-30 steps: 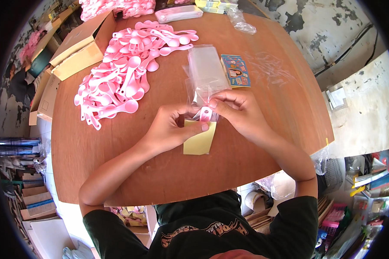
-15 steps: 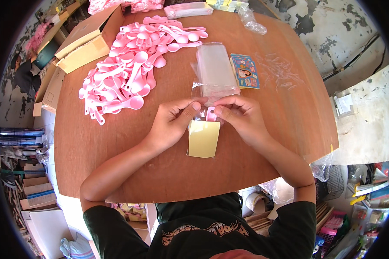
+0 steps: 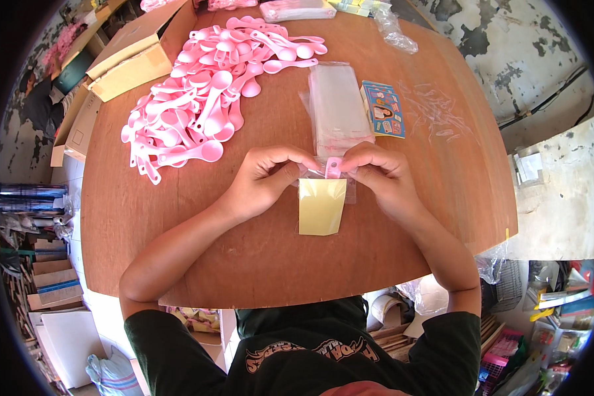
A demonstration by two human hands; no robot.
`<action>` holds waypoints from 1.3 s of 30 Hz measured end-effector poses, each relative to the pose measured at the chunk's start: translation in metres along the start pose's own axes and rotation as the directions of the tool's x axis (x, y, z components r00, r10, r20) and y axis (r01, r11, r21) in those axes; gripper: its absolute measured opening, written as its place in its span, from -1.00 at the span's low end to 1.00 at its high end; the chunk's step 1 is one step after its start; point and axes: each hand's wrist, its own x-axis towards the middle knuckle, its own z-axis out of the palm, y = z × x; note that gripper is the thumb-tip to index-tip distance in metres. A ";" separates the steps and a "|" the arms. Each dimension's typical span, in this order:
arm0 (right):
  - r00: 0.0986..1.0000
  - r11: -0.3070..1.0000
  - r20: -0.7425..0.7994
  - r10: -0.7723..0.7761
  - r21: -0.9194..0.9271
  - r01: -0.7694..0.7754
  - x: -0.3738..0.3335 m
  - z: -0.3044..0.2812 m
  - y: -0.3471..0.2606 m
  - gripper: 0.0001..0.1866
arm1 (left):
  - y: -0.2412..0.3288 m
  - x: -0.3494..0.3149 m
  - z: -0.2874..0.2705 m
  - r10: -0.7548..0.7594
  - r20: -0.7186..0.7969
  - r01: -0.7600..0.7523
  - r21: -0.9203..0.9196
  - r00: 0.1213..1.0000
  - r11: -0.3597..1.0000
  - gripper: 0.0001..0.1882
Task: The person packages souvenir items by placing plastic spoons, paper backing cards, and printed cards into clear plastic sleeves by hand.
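A clear plastic bag point(image 3: 350, 192) lies at the middle of the table, with a pale yellow card point(image 3: 321, 207) inside. The holed handle end of a pink spoon point(image 3: 334, 167) shows above the card; the rest of the spoon is hidden. My left hand point(image 3: 270, 179) pinches the bag's top edge left of the handle. On the other side, my right hand point(image 3: 380, 176) pinches the same edge close to the handle. Just beyond my fingers lies a stack of clear plastic bags point(image 3: 340, 109). Blue printed cards point(image 3: 384, 109) are stacked beside it.
A large heap of pink spoons point(image 3: 198, 99) covers the table's point(image 3: 198, 244) far left part. An open cardboard box point(image 3: 138, 53) stands behind it. Thin clear plastic strips point(image 3: 435, 112) lie scattered right of the cards. Crumpled clear plastic point(image 3: 396, 30) sits at the far edge.
The clear film that stood up above my left fingertips has come down to finger level. Both hands still pinch the bag's top, now closer to the spoon handle. The view has shifted slightly.
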 end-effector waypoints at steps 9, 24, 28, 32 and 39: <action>0.996 0.994 0.009 -0.090 -0.065 0.090 -0.002 0.000 -0.005 -0.84 | 0.005 0.000 -0.002 -0.099 0.039 0.105 -0.198 0.994 0.975 -0.79; 0.974 0.964 -0.020 -0.225 -0.153 0.219 -0.014 0.023 0.004 -0.33 | 0.061 -0.036 -0.018 -0.078 -0.033 0.081 0.093 0.996 0.992 -0.62; 0.990 0.982 -0.032 -0.135 -0.134 0.129 -0.020 0.011 0.004 -0.37 | 0.116 -0.123 -0.040 -0.231 -0.075 0.242 0.266 0.970 0.933 -0.66; 0.991 0.979 -0.015 -0.134 -0.158 0.130 -0.015 0.011 0.008 -0.47 | 0.158 -0.191 -0.049 -0.527 0.398 0.412 0.341 0.751 0.845 -0.72; 0.988 0.956 -0.020 -0.151 -0.256 0.141 -0.013 0.013 0.002 -0.66 | 0.030 -0.390 -0.042 -0.861 -0.242 0.800 0.539 0.447 0.264 -0.72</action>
